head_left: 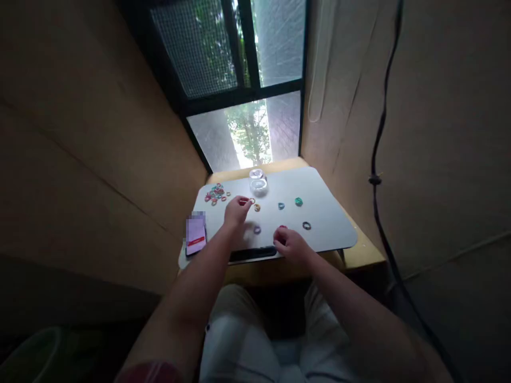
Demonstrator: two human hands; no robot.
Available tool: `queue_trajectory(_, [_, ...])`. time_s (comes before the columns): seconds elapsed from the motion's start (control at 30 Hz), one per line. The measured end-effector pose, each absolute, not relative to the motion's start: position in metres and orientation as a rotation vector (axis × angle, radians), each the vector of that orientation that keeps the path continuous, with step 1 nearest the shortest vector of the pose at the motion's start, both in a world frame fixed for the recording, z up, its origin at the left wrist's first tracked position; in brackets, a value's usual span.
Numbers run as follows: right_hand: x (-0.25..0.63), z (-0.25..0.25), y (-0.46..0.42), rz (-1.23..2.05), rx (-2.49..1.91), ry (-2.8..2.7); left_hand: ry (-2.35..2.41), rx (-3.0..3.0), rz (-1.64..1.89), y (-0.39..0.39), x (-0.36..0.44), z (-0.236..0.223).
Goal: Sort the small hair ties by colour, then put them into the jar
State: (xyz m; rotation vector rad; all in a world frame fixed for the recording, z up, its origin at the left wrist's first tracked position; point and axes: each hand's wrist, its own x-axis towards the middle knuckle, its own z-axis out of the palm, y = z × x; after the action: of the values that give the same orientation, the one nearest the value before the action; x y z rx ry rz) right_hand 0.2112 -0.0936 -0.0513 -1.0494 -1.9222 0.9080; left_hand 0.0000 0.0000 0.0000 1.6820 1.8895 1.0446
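Note:
Between the fingertips of my left hand (237, 210) is a small yellow hair tie (252, 201), held just above the white table top (331, 226). Right beside it lies another yellow hair tie (257, 208). My right hand (290, 245) rests low near the front edge, fingers curled closed; whatever they hold, if anything, is hidden. A red hair tie (282, 227) shows at its far side, partly covered by the hand. Around the hands lie a purple hair tie (257, 230), a blue one (281, 206), a green one (298, 201) and a dark one (306, 225), set apart from each other.
At the back left is a loose pile of mixed hair ties (215, 192). A clear round container (258, 185) stands at the back by the window (249, 127). A phone (196, 234) lies on the left edge. A dark cable (379, 159) hangs on the right.

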Motion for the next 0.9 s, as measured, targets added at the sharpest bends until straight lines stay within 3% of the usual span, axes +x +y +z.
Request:
queue_trajectory(0.17, [0.213,-0.049,-0.095,0.942,-1.049,-1.924,1.910,1.769,0.879,0.010,0.004,-0.002])
queue_trajectory(0.9, [0.213,-0.049,-0.094,0.953,-1.042,-1.899,1.935,1.852,0.759,0.019,0.005,-0.015])
